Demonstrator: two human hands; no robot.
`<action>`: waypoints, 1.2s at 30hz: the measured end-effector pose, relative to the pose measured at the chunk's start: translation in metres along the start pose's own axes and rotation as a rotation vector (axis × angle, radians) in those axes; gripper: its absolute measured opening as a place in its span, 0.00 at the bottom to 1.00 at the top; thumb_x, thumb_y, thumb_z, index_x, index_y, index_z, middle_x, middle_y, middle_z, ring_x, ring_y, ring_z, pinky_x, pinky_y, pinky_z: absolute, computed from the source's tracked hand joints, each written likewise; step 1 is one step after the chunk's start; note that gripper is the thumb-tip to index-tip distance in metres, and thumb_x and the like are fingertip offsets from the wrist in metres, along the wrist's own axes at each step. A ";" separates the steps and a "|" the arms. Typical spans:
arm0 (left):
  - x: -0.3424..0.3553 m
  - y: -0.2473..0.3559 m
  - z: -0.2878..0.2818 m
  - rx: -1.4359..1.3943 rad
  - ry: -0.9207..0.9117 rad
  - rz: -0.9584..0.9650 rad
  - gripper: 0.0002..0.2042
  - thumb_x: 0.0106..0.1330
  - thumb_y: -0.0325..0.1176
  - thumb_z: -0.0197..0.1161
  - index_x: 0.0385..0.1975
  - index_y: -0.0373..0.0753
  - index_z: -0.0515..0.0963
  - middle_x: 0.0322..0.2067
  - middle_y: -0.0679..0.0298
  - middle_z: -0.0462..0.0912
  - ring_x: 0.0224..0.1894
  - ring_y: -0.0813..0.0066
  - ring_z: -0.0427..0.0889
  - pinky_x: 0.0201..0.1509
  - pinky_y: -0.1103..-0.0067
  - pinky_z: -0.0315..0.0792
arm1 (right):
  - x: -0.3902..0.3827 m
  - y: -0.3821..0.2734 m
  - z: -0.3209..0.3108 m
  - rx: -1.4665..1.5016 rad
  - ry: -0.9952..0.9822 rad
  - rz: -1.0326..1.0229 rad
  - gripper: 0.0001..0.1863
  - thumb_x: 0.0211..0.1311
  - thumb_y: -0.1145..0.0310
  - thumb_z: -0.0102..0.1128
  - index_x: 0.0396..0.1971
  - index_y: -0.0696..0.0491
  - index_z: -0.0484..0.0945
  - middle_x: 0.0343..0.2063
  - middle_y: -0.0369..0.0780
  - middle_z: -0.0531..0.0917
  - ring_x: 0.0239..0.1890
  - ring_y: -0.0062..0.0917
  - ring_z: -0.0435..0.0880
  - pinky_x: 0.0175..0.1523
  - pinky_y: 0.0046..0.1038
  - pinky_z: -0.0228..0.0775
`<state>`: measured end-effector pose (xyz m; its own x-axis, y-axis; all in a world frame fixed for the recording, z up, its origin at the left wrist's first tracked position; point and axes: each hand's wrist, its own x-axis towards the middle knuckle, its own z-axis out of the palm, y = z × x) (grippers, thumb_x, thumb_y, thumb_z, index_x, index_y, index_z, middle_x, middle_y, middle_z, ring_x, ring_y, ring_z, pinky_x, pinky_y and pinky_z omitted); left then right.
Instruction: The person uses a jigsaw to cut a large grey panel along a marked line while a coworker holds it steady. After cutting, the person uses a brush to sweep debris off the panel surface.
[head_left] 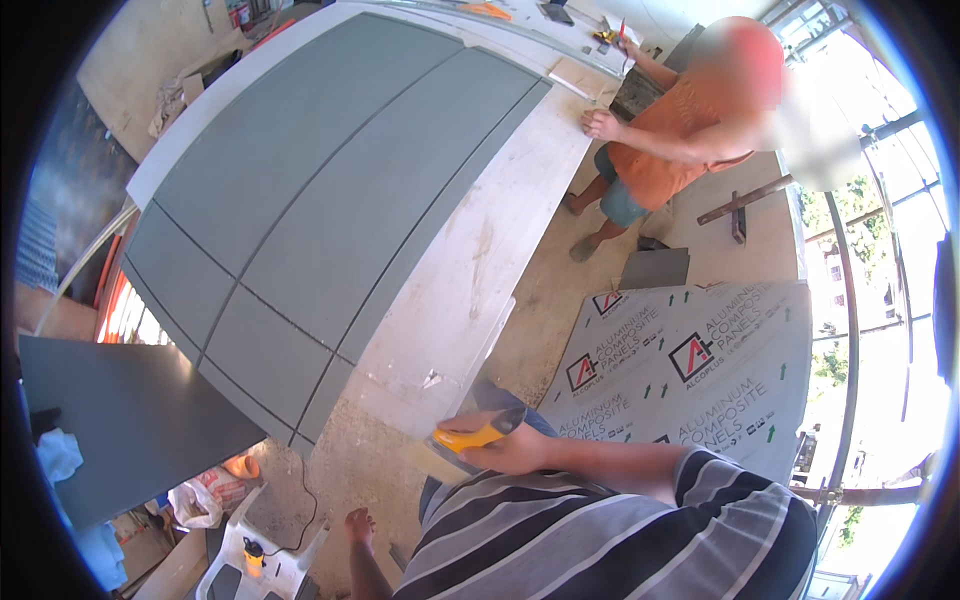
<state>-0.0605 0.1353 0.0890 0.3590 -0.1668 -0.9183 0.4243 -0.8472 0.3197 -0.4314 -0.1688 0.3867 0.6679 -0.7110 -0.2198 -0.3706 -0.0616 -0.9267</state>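
Note:
My right hand (510, 448) is wrapped round a yellow and black hand tool (475, 436), held at the near end of the white tabletop (425, 385). What exact kind of tool it is, I cannot make out. Low in the view, beside a white plastic chair (225, 535), hangs my left hand (361, 524), its fingers loosely apart with nothing in them. A large grey panel (330, 190) lies on the table, with dark grooves running along and across it. Its near corner is a short way ahead of my hands.
Across the table's far right a person in an orange shirt (680, 125) leans on the edge, holding a thin red item. Printed composite sheets (690, 370) lie at right. A dark panel (140, 420) juts out at left. On the chair sits a corded yellow tool (254, 552).

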 end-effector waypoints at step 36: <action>-0.196 -0.048 0.236 0.263 0.073 0.005 0.14 0.67 0.38 0.68 0.44 0.33 0.84 0.35 0.56 0.90 0.39 0.64 0.89 0.46 0.69 0.81 | 0.340 0.203 -0.667 -0.437 0.508 0.190 0.22 0.53 0.62 0.72 0.49 0.51 0.87 0.42 0.44 0.89 0.46 0.34 0.88 0.53 0.34 0.78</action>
<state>-0.3476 0.0894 0.1986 0.4239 -0.1421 -0.8945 0.1952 -0.9501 0.2435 -0.7102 -0.8903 0.3270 0.2201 -0.9706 -0.0975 -0.7480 -0.1037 -0.6556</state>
